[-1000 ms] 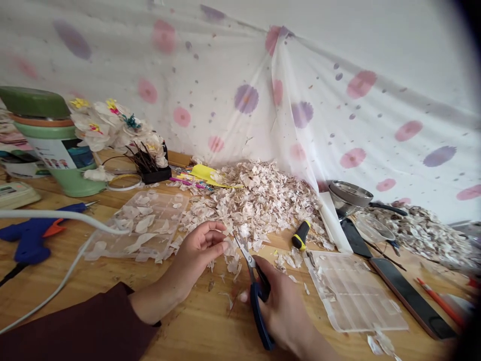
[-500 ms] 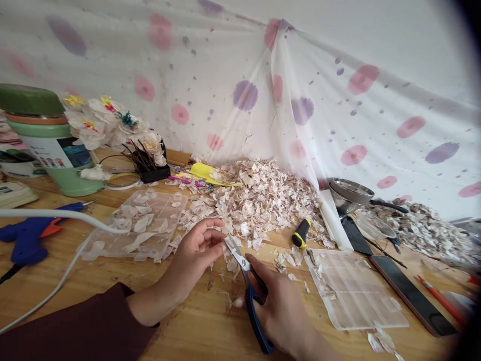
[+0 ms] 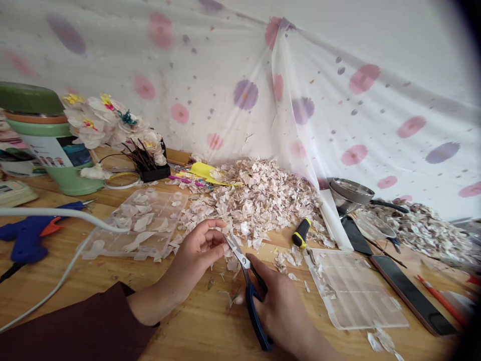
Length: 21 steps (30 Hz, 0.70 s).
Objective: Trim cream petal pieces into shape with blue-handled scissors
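Observation:
My left hand [image 3: 195, 255] pinches a small pale flake [image 3: 226, 246] between thumb and fingers, just in front of a big pile of pale flakes [image 3: 259, 198]. My right hand [image 3: 283, 311] grips blue-handled scissors [image 3: 248, 286], and their blades meet the flake at my left fingertips. Both hands hover over the wooden table [image 3: 93, 281]. A dark sleeve covers my left forearm.
Clear compartment boxes lie left [image 3: 139, 225] and right [image 3: 353, 291] of my hands. A blue glue gun [image 3: 30, 235] with a white cable, a green container [image 3: 48, 145], paper flowers [image 3: 108, 125], a yellow-black tool [image 3: 300, 233], a metal bowl [image 3: 349, 193] and a phone [image 3: 411, 296] surround them.
The scissors have swung left and their tips have come up to the flake in my left fingers. My left hand has barely moved.

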Each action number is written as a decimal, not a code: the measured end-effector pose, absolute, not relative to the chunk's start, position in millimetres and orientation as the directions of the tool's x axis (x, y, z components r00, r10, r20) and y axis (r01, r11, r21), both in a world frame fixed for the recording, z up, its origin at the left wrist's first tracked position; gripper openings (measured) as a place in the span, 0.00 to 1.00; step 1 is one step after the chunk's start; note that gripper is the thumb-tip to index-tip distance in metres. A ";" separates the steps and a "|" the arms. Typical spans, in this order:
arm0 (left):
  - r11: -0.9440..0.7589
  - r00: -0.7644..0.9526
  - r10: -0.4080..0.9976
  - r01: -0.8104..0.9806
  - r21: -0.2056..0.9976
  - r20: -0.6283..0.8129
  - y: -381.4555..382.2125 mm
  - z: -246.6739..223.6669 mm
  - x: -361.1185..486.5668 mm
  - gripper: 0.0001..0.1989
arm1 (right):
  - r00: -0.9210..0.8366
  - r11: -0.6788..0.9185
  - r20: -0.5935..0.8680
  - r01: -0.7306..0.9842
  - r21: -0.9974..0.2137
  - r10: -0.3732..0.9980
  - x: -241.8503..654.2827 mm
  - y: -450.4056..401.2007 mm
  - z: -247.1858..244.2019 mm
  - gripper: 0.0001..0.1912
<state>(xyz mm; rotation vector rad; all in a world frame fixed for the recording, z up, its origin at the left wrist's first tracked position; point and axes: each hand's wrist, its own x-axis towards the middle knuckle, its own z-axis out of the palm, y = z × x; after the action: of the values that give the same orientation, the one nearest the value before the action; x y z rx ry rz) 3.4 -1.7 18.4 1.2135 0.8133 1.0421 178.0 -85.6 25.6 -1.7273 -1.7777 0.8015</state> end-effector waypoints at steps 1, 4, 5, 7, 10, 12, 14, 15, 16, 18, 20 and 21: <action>0.026 0.337 0.941 -0.193 0.981 0.041 -1.7 17.9 3.3 0.16 | -0.042 0.006 -0.030 0.680 -0.733 0.999 177.9 -85.3 26.0 0.26; 0.018 0.336 0.940 -0.194 0.981 0.050 -1.2 16.6 3.2 0.16 | -0.047 0.008 -0.031 0.666 -0.746 0.998 177.1 -84.8 27.6 0.19; 0.015 0.336 0.941 -0.194 0.981 0.052 -1.0 16.3 3.2 0.16 | -0.051 0.012 -0.029 0.658 -0.753 0.998 177.0 -84.7 28.2 0.16; 0.012 0.333 0.941 -0.191 0.982 0.054 -0.5 16.1 3.4 0.16 | -0.064 0.021 -0.026 0.644 -0.765 0.998 176.9 -84.8 28.9 0.10; 0.001 0.326 0.943 -0.187 0.982 0.061 -0.1 16.0 3.5 0.16 | -0.078 0.023 -0.034 0.631 -0.775 0.996 177.5 -85.4 29.2 0.08; -0.001 0.325 0.943 -0.188 0.982 0.064 0.0 15.4 3.5 0.16 | -0.092 0.028 -0.036 0.618 -0.786 0.995 177.9 -85.7 29.3 0.11; 0.001 0.327 0.943 -0.193 0.981 0.063 0.1 14.2 3.3 0.16 | -0.100 0.031 -0.038 0.610 -0.792 0.994 177.9 -85.7 29.8 0.11; 0.002 0.331 0.941 -0.194 0.981 0.064 0.2 13.5 3.2 0.16 | -0.099 0.029 -0.040 0.609 -0.792 0.994 177.7 -85.6 30.2 0.11; 0.003 0.335 0.940 -0.196 0.981 0.064 0.2 12.9 3.2 0.16 | -0.096 0.024 -0.044 0.609 -0.793 0.994 177.4 -85.5 30.7 0.10; 0.002 0.342 0.937 -0.196 0.981 0.066 0.3 12.4 3.1 0.16 | -0.087 0.015 -0.050 0.616 -0.788 0.995 176.7 -85.0 31.4 0.09; 0.005 0.347 0.936 -0.193 0.981 0.063 0.3 12.7 3.1 0.16 | -0.081 0.012 -0.048 0.621 -0.784 0.996 176.1 -84.7 31.5 0.10; 0.007 0.347 0.936 -0.192 0.981 0.062 0.3 13.0 3.1 0.16 | -0.080 0.014 -0.046 0.623 -0.782 0.996 176.0 -84.6 31.3 0.09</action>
<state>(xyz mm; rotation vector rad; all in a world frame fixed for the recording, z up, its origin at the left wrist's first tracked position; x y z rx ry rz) 3.1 0.3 13.0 1.2374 0.7947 1.0467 176.0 -84.6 31.3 -1.6570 -1.7559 0.8942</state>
